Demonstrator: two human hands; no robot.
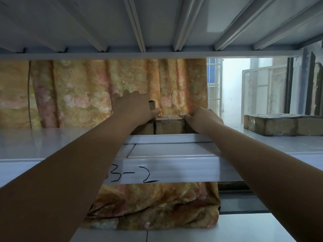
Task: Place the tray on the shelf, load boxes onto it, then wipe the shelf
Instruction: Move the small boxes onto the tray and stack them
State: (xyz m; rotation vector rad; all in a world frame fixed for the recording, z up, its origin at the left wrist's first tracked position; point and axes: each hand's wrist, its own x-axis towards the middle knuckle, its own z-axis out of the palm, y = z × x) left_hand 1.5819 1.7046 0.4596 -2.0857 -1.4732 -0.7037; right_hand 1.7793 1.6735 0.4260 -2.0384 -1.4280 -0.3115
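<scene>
The white tray (171,159) lies on the shelf (52,144), its front edge sticking out toward me, with "3-2" written on it. At its far end stand small brown boxes (169,126), side by side. My left hand (136,109) rests on the left box, palm down, thumb touching the top of the middle one. My right hand (202,119) has its fingers (187,117) curled over the right box's top edge, closed on it. Another flat box (279,124) lies well apart at the right. A flowered curtain (87,93) hangs behind.
</scene>
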